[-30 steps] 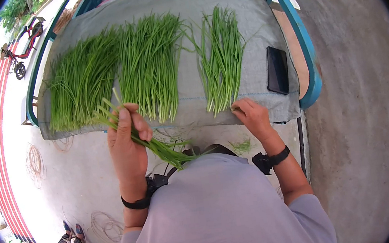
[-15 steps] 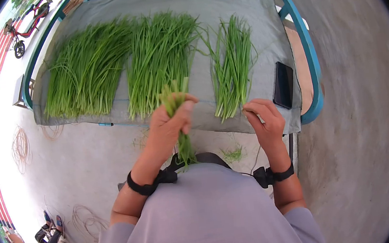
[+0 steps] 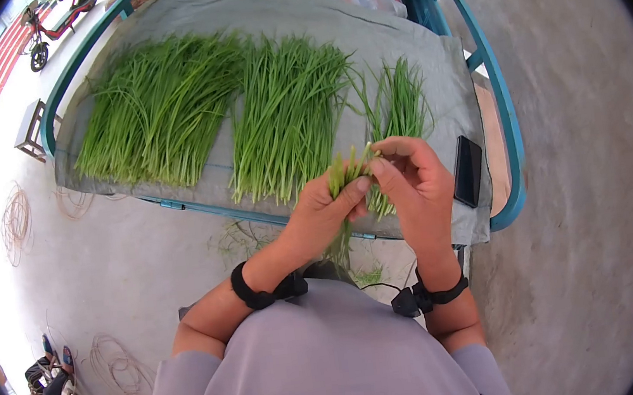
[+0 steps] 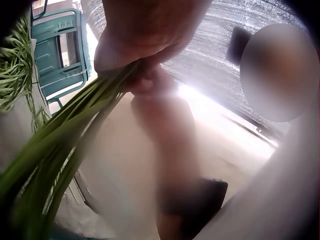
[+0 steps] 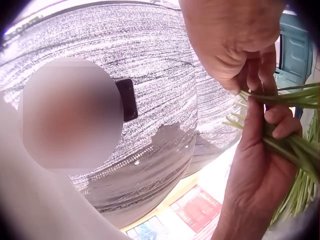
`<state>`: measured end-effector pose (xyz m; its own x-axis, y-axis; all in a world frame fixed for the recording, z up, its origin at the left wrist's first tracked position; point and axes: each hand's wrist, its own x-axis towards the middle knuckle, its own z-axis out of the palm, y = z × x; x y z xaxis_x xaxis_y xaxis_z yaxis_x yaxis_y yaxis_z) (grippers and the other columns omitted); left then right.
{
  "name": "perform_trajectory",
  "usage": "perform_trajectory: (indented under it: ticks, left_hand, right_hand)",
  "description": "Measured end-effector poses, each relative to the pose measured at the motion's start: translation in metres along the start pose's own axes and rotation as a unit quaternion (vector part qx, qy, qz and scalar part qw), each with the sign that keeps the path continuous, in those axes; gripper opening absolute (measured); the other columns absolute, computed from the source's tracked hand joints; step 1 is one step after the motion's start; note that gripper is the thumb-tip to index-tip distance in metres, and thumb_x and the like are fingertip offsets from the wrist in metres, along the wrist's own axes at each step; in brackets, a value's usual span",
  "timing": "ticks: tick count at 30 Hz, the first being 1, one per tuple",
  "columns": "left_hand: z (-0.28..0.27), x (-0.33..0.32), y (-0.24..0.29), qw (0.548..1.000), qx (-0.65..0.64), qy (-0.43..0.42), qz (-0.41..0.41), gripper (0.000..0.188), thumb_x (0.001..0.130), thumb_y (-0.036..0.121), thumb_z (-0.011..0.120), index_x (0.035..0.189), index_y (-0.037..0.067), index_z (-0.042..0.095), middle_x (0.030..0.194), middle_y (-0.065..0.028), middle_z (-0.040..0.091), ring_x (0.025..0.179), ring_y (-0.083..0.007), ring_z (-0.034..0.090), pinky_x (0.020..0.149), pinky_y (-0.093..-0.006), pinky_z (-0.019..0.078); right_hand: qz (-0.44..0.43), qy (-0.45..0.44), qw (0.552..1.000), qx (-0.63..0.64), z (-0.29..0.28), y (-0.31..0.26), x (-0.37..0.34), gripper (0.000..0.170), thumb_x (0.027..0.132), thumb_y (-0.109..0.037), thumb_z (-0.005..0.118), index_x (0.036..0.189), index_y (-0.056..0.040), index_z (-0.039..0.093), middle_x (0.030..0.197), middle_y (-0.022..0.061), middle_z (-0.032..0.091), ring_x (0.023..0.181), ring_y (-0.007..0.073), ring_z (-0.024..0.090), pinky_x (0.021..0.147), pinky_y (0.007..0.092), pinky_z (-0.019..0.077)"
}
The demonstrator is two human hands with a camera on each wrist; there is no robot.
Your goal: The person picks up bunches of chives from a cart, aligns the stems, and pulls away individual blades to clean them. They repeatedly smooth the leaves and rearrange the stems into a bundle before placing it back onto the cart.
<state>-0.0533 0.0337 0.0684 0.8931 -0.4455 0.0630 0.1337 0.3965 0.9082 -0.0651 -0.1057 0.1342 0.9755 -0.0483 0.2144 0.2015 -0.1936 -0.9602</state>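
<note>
My left hand grips a small bunch of green chives, pale cut ends up and leaves hanging below the fist toward my lap. Close against it, my right hand has thumb and forefinger pinched at the stem ends; the right wrist view shows thin chive stems between those fingers. Long leaves trail from the fist in the left wrist view. Beyond the hands lie a wide left pile of chives, a middle pile and a narrower right pile, partly hidden by my right hand.
A grey woven sheet covers the cart bed, framed by teal rails. A black phone lies at its right edge. Chive scraps and cord coils are on the floor. A stool stands left; people sit lower left.
My left hand has carried its bunch rightward and up to meet the right hand, which was pinching near the right pile's stem ends. The view has shifted as well.
</note>
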Motion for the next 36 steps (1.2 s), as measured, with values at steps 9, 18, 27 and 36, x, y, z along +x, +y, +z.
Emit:
perform_trajectory:
  ticks: [9,18,27,36]
  left_hand:
    - [-0.011,-0.006,0.013,0.999,-0.04,-0.002,0.0,0.024,0.099,0.024,0.048,0.109,0.004,0.058,0.081,0.0011,0.059,0.064,-0.0047,0.049,0.058,-0.0201,0.041]
    - [-0.029,-0.004,0.015,0.99,-0.135,-0.018,0.019,0.022,0.1,0.022,0.044,0.107,0.005,0.056,0.087,-0.0013,0.06,0.066,-0.0074,0.05,0.06,-0.0221,0.0415]
    - [-0.072,0.003,0.02,0.981,-0.153,0.103,0.054,0.019,0.1,0.023,0.045,0.103,0.007,0.055,0.098,-0.0052,0.063,0.067,-0.0075,0.047,0.063,-0.0231,0.0437]
    - [-0.11,0.009,0.026,0.896,-0.312,0.285,0.134,0.019,0.099,0.022,0.046,0.102,0.005,0.053,0.104,-0.0101,0.063,0.088,-0.0178,0.059,0.082,-0.0332,0.0507]
  right_hand:
    - [-0.002,0.077,0.995,0.067,0.019,-0.001,0.002,0.019,0.083,-0.002,0.066,0.1,-0.0009,0.057,0.085,0.0019,0.06,0.062,0.0037,0.052,0.054,0.0183,0.0407]
    - [-0.131,0.027,0.988,-0.079,0.036,0.02,0.002,0.024,0.088,-0.015,0.061,0.107,0.0001,0.057,0.085,0.0077,0.062,0.07,0.017,0.056,0.068,0.0302,0.0472]
    - [0.092,-0.128,0.978,-0.139,0.014,0.061,-0.046,0.029,0.099,-0.027,0.045,0.086,-0.0029,0.053,0.059,-0.0029,0.042,0.052,0.0046,0.036,0.047,0.0215,0.0288]
    - [0.185,-0.15,0.97,-0.042,-0.023,0.072,-0.066,0.035,0.1,-0.034,0.043,0.08,-0.0062,0.047,0.057,-0.0042,0.037,0.046,0.0042,0.032,0.042,0.0207,0.027]
